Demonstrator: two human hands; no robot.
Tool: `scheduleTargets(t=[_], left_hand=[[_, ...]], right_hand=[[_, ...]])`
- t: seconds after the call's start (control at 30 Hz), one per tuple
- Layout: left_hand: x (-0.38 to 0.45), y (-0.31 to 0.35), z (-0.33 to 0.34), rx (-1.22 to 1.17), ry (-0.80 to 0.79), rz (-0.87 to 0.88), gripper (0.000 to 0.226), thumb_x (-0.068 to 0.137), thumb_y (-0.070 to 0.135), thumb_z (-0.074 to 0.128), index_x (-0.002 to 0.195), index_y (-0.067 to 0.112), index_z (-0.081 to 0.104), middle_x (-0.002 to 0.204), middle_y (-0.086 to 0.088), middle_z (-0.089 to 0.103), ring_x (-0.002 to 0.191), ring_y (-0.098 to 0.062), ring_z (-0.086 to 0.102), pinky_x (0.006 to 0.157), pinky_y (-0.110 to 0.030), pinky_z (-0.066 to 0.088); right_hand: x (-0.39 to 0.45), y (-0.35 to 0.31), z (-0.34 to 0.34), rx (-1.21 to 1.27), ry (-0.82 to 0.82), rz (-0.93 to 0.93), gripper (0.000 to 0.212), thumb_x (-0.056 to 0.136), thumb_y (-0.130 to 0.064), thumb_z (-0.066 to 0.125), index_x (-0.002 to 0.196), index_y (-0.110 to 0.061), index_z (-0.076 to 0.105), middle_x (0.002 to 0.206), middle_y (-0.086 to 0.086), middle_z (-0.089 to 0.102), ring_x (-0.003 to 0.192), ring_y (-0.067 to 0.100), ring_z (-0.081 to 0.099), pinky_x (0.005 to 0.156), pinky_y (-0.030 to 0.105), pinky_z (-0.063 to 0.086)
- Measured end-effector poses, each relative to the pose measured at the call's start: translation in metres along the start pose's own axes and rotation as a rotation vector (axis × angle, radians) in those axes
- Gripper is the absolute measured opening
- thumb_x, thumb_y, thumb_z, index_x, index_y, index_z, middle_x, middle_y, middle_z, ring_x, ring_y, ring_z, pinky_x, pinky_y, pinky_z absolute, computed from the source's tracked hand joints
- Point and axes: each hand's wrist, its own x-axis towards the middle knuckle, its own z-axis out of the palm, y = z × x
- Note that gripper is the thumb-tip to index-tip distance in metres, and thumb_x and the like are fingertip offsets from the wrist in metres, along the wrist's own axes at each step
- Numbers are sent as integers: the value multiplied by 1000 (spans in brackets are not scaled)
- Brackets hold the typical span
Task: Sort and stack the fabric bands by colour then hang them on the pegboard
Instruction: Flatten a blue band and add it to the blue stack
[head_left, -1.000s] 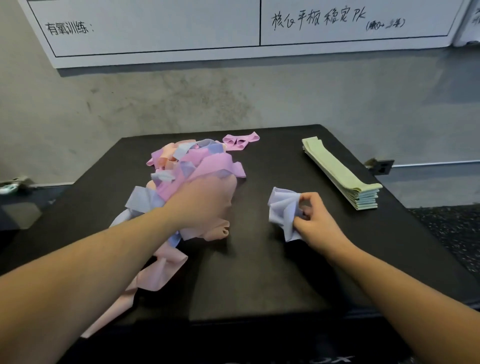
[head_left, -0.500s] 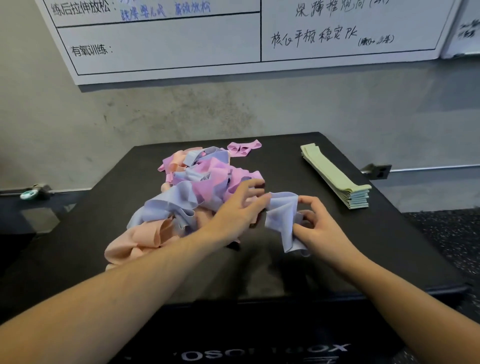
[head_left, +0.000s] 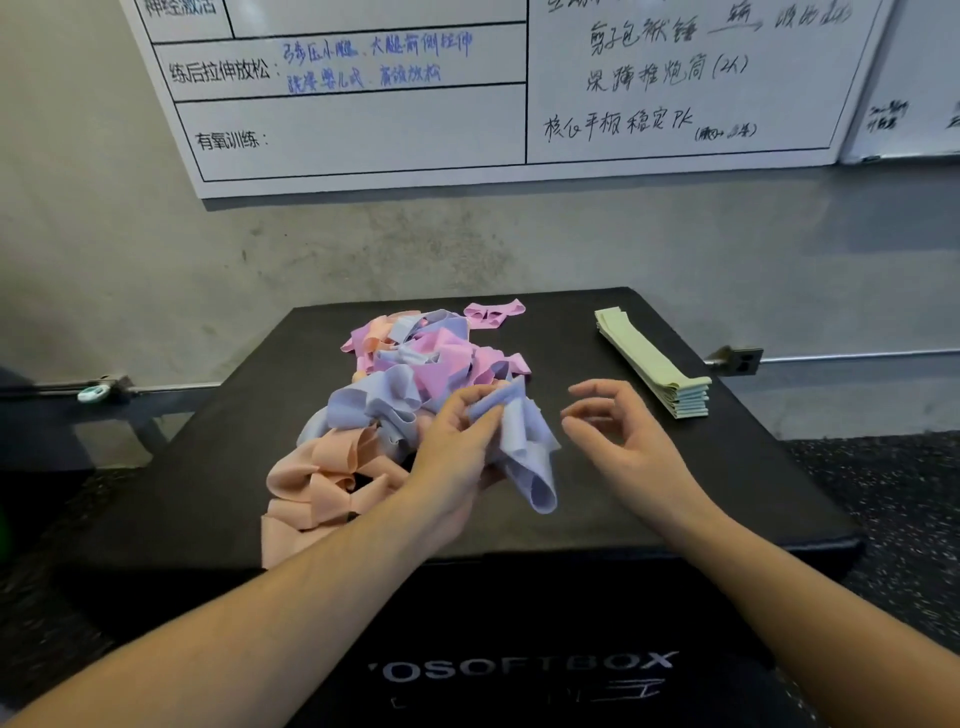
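Observation:
A tangled heap of pink, peach and lavender fabric bands lies on the black soft box. My left hand pinches a bunch of lavender bands at the heap's right edge, and the bunch droops toward me. Just right of the bunch, my right hand hovers with loosely curled fingers and holds nothing. A neat stack of green bands lies at the box's right side. One pink band lies apart behind the heap.
A whiteboard with handwriting hangs on the concrete wall behind the box. A wall socket sits at the right, a metal rail at the left. Dark speckled flooring surrounds the box.
The lavender bunch passed from my right hand to my left hand. My right hand let go and moved slightly right. The camera tilted upward.

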Motion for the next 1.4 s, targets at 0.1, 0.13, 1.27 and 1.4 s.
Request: scheduleTargets(t=[0.1, 0.13, 1.27, 1.4], left_hand=[[-12, 13, -1, -16, 74, 26, 16, 98, 11, 63, 109, 21, 57, 107, -10, 72, 92, -29, 67, 64, -36, 55], [-15, 18, 0, -21, 91, 34, 18, 97, 11, 66, 109, 20, 56, 111, -13, 71, 96, -31, 69, 65, -39, 57], [-100, 98, 26, 102, -9, 118, 31, 91, 15, 74, 116, 25, 60, 107, -3, 74, 105, -27, 71, 94, -54, 58], [-100, 101, 18, 53, -46, -11, 30, 97, 19, 67, 125, 27, 62, 116, -4, 73, 105, -24, 70, 85, -43, 61]], right_hand=[[-13, -21, 3, -65, -49, -59, 19, 86, -30, 77, 103, -26, 69, 99, -14, 69, 88, -3, 61, 77, 12, 46], [-16, -26, 4, -138, -101, -74, 25, 82, -34, 80, 104, -28, 69, 102, -16, 67, 91, -3, 61, 78, 12, 45], [-56, -152, -35, 150, -110, -56, 18, 97, -11, 63, 93, -22, 76, 93, 3, 73, 86, 15, 64, 75, 32, 52], [-50, -162, -40, 171, -9, -130, 12, 95, -11, 66, 101, -16, 76, 93, -3, 75, 86, 9, 66, 76, 22, 54]])
